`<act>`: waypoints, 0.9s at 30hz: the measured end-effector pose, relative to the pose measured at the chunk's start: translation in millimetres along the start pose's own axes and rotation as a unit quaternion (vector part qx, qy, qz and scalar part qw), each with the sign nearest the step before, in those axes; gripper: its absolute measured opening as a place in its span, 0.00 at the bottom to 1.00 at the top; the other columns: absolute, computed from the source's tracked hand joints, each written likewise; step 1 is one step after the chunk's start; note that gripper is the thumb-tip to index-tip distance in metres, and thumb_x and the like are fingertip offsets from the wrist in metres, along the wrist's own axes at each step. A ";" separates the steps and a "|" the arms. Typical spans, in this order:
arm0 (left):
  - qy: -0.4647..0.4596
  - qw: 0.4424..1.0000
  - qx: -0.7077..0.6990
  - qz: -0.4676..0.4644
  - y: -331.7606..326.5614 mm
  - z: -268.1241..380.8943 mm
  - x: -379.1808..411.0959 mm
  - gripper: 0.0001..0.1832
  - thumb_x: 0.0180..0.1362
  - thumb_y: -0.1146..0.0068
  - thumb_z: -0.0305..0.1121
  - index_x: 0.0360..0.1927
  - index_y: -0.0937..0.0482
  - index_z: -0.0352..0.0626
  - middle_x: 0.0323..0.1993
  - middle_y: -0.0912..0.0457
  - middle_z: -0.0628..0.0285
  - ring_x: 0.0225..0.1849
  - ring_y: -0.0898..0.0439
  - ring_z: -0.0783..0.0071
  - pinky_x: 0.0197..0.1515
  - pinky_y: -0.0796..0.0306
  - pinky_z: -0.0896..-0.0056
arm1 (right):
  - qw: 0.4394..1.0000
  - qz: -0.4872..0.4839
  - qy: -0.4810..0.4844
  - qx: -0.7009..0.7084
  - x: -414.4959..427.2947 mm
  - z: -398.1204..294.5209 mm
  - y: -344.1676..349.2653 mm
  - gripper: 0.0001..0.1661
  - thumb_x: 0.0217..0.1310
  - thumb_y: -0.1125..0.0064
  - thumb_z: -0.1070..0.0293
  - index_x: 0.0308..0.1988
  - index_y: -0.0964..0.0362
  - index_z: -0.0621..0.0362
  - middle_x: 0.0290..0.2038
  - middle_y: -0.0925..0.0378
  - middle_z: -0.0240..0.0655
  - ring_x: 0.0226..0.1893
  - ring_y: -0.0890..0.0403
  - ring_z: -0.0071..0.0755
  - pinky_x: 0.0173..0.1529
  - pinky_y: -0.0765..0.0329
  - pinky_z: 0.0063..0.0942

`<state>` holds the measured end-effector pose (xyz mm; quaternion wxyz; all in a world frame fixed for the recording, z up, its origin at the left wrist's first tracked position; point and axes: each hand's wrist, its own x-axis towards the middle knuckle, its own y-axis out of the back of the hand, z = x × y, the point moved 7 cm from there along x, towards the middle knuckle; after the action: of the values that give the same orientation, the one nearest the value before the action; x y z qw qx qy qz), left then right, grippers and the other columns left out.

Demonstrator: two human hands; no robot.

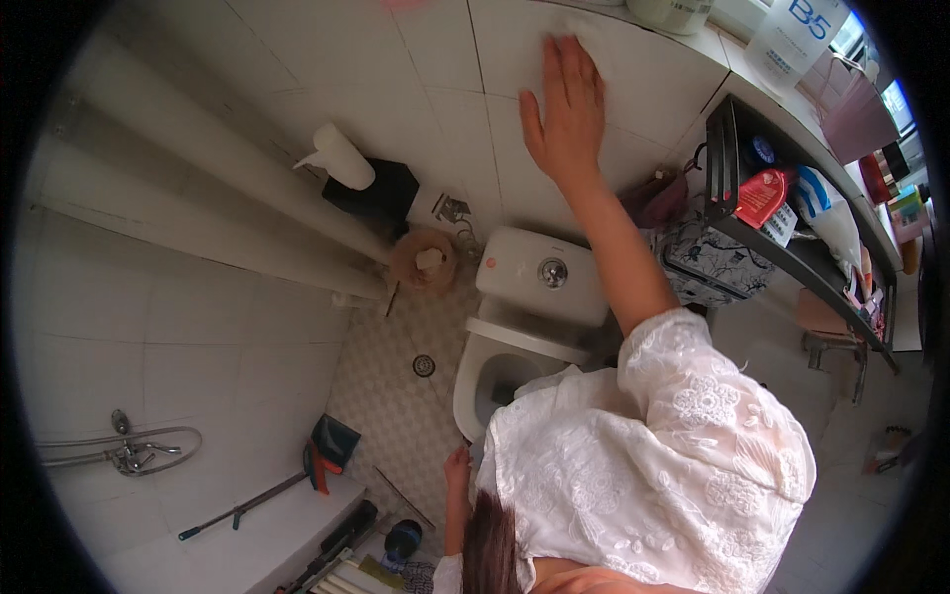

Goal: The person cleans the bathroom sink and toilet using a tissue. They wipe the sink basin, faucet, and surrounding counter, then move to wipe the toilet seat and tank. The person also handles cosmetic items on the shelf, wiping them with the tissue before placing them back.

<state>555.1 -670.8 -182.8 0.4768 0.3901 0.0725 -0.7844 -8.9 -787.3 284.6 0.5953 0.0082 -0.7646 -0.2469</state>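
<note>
My right hand [570, 111] lies flat against the white wall tiles [660, 82], fingers stretched upward and thumb apart. A pale patch shows around its fingertips; whether a thin white sheet lies under them is unclear. My right arm reaches over the white toilet cistern [519, 260], which has a round chrome flush button [552, 272]. Low in the view, my left hand [458, 468] hangs beside the toilet bowl [475, 371] with its fingers curled and nothing visible in them. The bowl stands uncovered, partly hidden by my white embroidered blouse [653, 460].
At right, a black rack [809, 275] holds packets below a ledge with bottles [794, 37]. A paper roll [344, 157] stands on a black holder [386, 189] above a waste bin [423, 256]. Left are a shower mixer [133, 457] and a long-handled squeegee [252, 508].
</note>
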 end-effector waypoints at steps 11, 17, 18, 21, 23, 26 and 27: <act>0.102 0.993 -0.031 0.060 46.3 -92.0 -7.7 0.19 0.55 0.46 0.36 0.45 0.25 0.33 0.31 0.20 0.60 0.28 0.22 0.75 0.27 0.31 0.75 | 0.892 -0.421 0.143 -0.084 -178.0 1.4 -151.1 0.35 0.59 0.52 0.56 0.62 0.49 0.60 0.63 0.46 0.32 0.57 0.37 0.34 0.64 0.45 0.35; -0.090 0.909 0.408 -0.005 34.6 -71.8 -53.0 0.15 0.54 0.45 0.35 0.40 0.22 0.34 0.25 0.22 0.62 0.25 0.23 0.76 0.25 0.30 0.74 | 0.968 -0.167 0.182 -0.039 -18.3 -74.7 -124.6 0.34 0.56 0.49 0.60 0.59 0.45 0.63 0.62 0.44 0.33 0.56 0.35 0.30 0.61 0.42 0.35; -0.191 0.775 0.601 -0.032 19.1 -66.1 -63.7 0.15 0.53 0.44 0.35 0.39 0.22 0.34 0.25 0.22 0.63 0.25 0.23 0.76 0.25 0.30 0.74 | 0.976 -0.124 0.179 -0.026 1.9 -81.2 -118.9 0.34 0.56 0.49 0.61 0.59 0.44 0.64 0.62 0.43 0.34 0.55 0.35 0.30 0.61 0.41 0.36; 0.016 0.990 0.129 0.045 28.1 -89.7 -68.7 0.15 0.53 0.43 0.35 0.41 0.22 0.35 0.26 0.21 0.62 0.26 0.22 0.75 0.25 0.29 0.73 | 0.980 -0.105 0.167 0.001 7.4 -84.1 -127.6 0.35 0.55 0.48 0.61 0.59 0.45 0.64 0.61 0.42 0.34 0.55 0.35 0.33 0.60 0.41 0.36; 0.078 0.994 0.045 0.056 21.1 -102.6 -70.2 0.15 0.53 0.43 0.35 0.41 0.22 0.36 0.28 0.21 0.61 0.27 0.22 0.74 0.27 0.29 0.72 | 0.943 -0.299 0.145 -0.023 -47.6 -69.6 -160.5 0.37 0.57 0.50 0.60 0.62 0.50 0.63 0.62 0.43 0.35 0.58 0.38 0.35 0.63 0.45 0.35; 0.047 0.996 0.066 0.044 9.1 -87.1 -51.9 0.16 0.53 0.43 0.35 0.42 0.22 0.35 0.31 0.20 0.59 0.28 0.21 0.73 0.29 0.28 0.71 | 0.862 -0.448 0.199 -0.131 -182.8 -7.6 -200.8 0.39 0.60 0.53 0.58 0.65 0.56 0.61 0.61 0.43 0.33 0.61 0.43 0.36 0.67 0.54 0.33; 0.028 0.996 0.067 0.051 10.0 -82.9 -52.5 0.16 0.53 0.44 0.35 0.42 0.22 0.35 0.31 0.20 0.59 0.29 0.21 0.73 0.29 0.28 0.72 | 0.840 -0.475 0.204 -0.167 -201.2 -0.7 -201.0 0.39 0.61 0.54 0.57 0.65 0.57 0.60 0.62 0.43 0.33 0.62 0.44 0.35 0.68 0.56 0.33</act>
<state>620.7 -599.6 -201.2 0.4864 0.4465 0.0129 -0.7509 -6.2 -902.4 24.5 0.5402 0.3207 -0.4754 -0.6158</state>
